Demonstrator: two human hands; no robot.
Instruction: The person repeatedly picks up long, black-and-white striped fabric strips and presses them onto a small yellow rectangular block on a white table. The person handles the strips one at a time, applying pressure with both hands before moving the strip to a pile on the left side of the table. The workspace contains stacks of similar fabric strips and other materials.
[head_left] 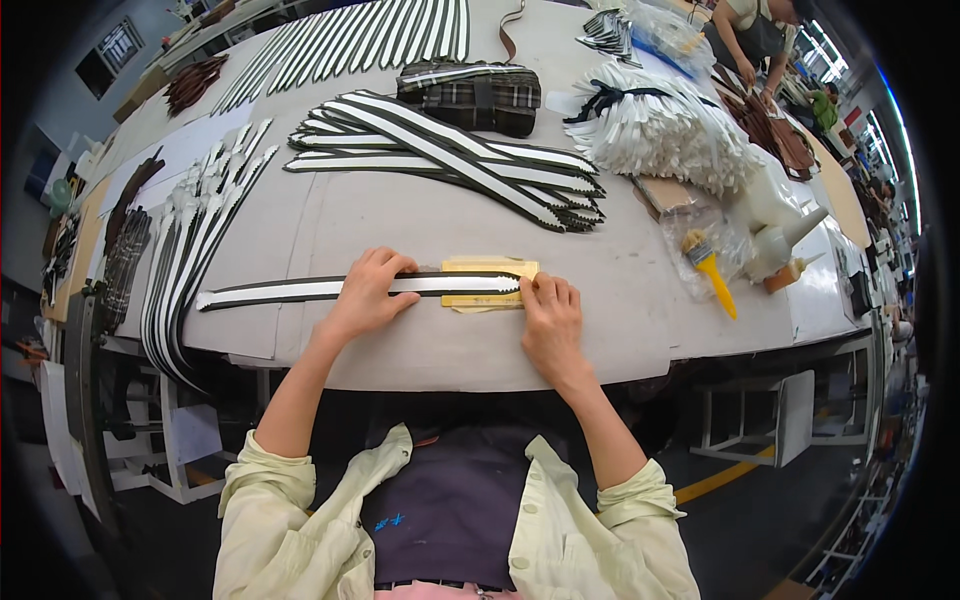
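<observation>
A long dark strap with a white strip along its middle (300,290) lies across the near part of the table. My left hand (370,293) is closed on its middle, thumb and forefinger at the two long edges. Its pointed right end, where the white strip has notched edges, lies over a yellow rectangular block (480,301). At that tip my right hand (553,318) has its fingers curled in a pinch. The fingertips partly hide the strap's end. The strap's left end lies flat on the table.
Behind my hands is a crossed pile of similar straps (450,160), with a plaid bundle (485,98) beyond. More straps (185,260) hang over the left edge. To the right are white strips (660,130), a yellow brush (712,275) and a bottle (775,245). A person (750,40) works far right.
</observation>
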